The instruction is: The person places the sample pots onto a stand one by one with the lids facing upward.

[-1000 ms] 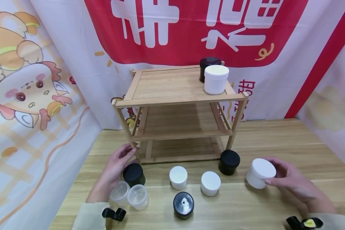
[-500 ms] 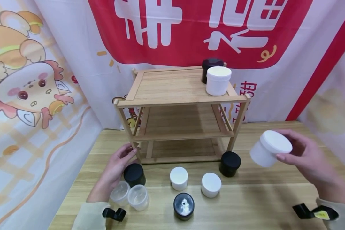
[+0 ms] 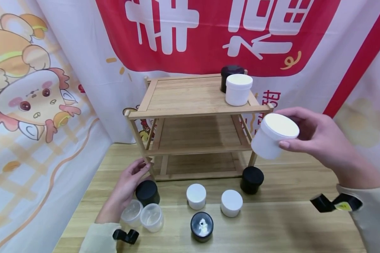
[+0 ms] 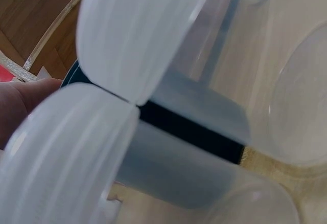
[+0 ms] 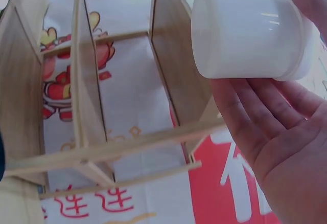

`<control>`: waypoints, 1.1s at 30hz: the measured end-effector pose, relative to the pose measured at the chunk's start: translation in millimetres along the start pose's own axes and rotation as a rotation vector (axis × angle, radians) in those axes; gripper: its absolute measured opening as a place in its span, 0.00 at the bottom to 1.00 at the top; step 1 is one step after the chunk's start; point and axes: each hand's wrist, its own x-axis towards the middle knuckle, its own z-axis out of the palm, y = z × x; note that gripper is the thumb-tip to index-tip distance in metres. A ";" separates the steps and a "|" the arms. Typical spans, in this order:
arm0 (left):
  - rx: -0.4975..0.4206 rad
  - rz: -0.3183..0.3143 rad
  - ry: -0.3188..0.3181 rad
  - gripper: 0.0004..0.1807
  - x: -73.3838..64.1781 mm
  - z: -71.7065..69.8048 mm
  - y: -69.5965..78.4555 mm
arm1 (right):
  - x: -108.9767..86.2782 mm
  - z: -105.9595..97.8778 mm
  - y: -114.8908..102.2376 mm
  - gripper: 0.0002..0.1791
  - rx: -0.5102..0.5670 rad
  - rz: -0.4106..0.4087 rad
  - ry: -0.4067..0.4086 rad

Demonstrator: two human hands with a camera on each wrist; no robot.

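Note:
In my right hand [image 3: 318,138] is a white lidded jar [image 3: 266,143], raised and tilted beside the right end of a three-tier wooden shelf [image 3: 190,113]. Thumb and fingers grip it near the lid; the right wrist view shows the smooth jar [image 5: 245,35] with fingers under it. My left hand [image 3: 130,182] holds the shelf's front left leg low down, just above a black jar [image 3: 147,192]. On the top tier's right side stand a white jar [image 3: 238,92] and, behind it, a black jar [image 3: 225,75]. Translucent cups [image 4: 143,29] cover much of the left wrist view.
On the wooden table [image 3: 272,225] two small white jars [image 3: 196,196] and a glossy black jar [image 3: 202,226] stand before the shelf. Another black jar [image 3: 252,180] is by its right leg. Two clear cups [image 3: 152,217] sit beside my left forearm. Printed cloth [image 3: 92,88] hangs behind.
My right hand has lifted the white jar off the table, up and then leftward to the shelf's right side. My left hand stays at the shelf leg.

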 end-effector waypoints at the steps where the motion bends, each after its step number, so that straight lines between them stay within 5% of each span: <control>1: -0.001 -0.001 -0.001 0.35 0.0 -0.1 -0.1 | 3.2 1.2 -4.4 0.37 -0.002 0.007 -0.003; 9: 0.005 -0.013 -0.002 0.36 -0.1 -0.3 0.5 | 25.7 13.6 -36.4 0.34 0.035 0.048 -0.017; 33: -0.002 0.002 -0.010 0.35 5.5 -2.1 -1.7 | 60.2 58.2 -113.6 0.32 0.033 -0.077 -0.009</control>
